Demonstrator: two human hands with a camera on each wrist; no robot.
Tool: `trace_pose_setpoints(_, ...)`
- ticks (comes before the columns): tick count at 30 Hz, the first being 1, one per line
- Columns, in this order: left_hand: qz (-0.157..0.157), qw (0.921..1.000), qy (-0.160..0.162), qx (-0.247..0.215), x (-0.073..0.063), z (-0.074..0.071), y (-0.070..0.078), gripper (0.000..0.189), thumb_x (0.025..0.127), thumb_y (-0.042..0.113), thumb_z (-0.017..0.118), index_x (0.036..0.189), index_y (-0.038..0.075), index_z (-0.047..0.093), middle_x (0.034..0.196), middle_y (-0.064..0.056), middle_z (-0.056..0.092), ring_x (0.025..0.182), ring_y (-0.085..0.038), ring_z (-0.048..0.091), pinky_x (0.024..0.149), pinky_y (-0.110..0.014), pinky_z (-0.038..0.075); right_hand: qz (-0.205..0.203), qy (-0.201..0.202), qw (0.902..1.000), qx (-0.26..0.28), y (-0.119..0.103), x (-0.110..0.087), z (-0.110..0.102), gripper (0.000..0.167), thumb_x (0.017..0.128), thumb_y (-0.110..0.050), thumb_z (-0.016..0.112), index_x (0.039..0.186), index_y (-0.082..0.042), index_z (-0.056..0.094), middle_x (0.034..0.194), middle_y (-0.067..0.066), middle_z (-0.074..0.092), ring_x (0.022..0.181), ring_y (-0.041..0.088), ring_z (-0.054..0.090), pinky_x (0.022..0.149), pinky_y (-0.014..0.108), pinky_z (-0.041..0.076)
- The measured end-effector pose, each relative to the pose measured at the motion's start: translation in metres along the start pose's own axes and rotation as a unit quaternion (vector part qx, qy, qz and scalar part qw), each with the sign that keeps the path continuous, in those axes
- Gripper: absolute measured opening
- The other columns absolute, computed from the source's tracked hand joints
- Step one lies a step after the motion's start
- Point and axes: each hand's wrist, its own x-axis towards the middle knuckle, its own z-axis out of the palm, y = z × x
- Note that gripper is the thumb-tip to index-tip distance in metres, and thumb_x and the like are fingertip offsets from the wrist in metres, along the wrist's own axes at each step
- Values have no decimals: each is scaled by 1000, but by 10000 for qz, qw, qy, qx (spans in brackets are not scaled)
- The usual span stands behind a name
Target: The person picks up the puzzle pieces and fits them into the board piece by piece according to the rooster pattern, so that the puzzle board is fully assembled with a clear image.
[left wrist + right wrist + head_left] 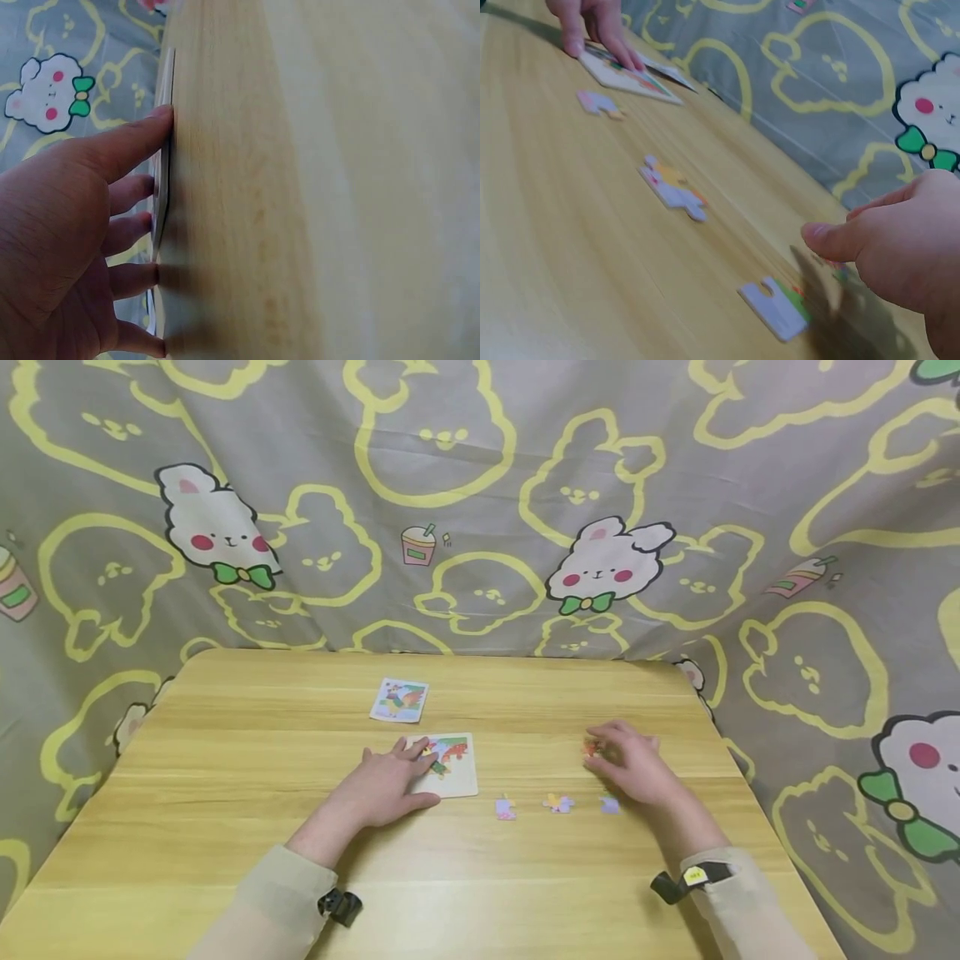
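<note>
My left hand [386, 783] rests with spread fingers on the white puzzle board [462, 787], which holds part of a colourful picture. In the left wrist view, the thumb [139, 142] touches the board's edge. My right hand [637, 764] is over a reddish puzzle piece [591, 749] at the right, its thumb and fingers apart around it. That piece [838, 267] is partly hidden behind the hand in the right wrist view. Nearer to me lie a purple-and-pink piece [506, 810], a yellow-and-purple piece [558, 803] and a mostly lilac piece [610, 806].
A small picture card [400, 700] lies behind the board. The wooden table [487, 893] ends at a grey curtain [480, 527] with cartoon rabbits. Black straps with small devices sit at both sleeve cuffs.
</note>
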Motion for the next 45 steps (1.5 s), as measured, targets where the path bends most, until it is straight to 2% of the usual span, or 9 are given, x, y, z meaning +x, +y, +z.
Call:
trace_pose_setpoints(4,18,10000,4,-34,-2,0,-1,76,99,61,65,159,15,52,169,-10,35,151,-47,35,102,-87,28,192,-96,9998,-24,11,0,1,52,96,-23,81,140,1,64,124,13,65,109,35,62,92,58,24)
trace_pose_setpoints(10,-27,10000,54,-43,-6,2,-3,76,99,61,65,158,14,52,169,-10,36,151,-47,35,102,-88,27,445,-170,9988,145,20,3,4,43,97,-30,80,130,-4,71,116,7,64,104,29,57,93,66,23)
trace_pose_setpoints(17,9,9999,83,-102,-6,1,-2,76,100,60,66,159,15,52,169,-10,35,151,-47,34,103,-88,26,654,-132,9972,331,20,5,4,26,95,-21,83,114,-8,71,114,7,64,108,33,58,96,68,21)
trace_pose_setpoints(24,2,10000,30,-73,-3,0,0,76,99,60,67,159,15,52,170,-9,35,151,-46,35,103,-88,27,529,-107,9979,348,13,3,5,24,96,-15,81,114,-7,68,94,2,65,84,22,57,81,42,44)
trace_pose_setpoints(26,15,10000,19,-52,-2,0,0,76,99,60,66,159,16,52,170,-9,35,151,-46,35,103,-87,28,366,-79,9988,312,11,1,6,24,97,-10,80,118,-4,70,98,2,69,87,19,61,78,38,53)
trace_pose_setpoints(29,30,10000,18,-55,-2,-1,0,76,99,60,67,158,15,52,170,-9,35,151,-46,35,102,-87,28,126,-35,9997,218,10,-1,7,27,97,-6,77,123,2,73,106,4,73,95,19,66,86,41,57)
trace_pose_setpoints(32,28,10000,21,-56,-1,-2,1,76,99,60,67,158,15,53,169,-10,36,151,-46,36,102,-87,29,41,-92,9999,45,7,-1,7,32,99,-9,76,127,4,73,105,2,71,93,19,64,94,46,49)
trace_pose_setpoints(37,22,10000,25,-54,-1,-2,1,76,99,60,67,158,15,53,169,-10,36,150,-46,36,102,-87,29,140,-492,9986,-111,5,0,6,42,102,-19,74,135,5,68,95,-4,60,81,17,51,83,45,27)
trace_pose_setpoints(45,-39,10000,-34,-58,0,-2,2,76,98,60,67,158,16,53,170,-9,35,151,-46,36,103,-86,29,68,-764,9970,-91,7,0,5,48,100,-23,77,139,3,67,94,-8,56,79,12,50,79,43,21)
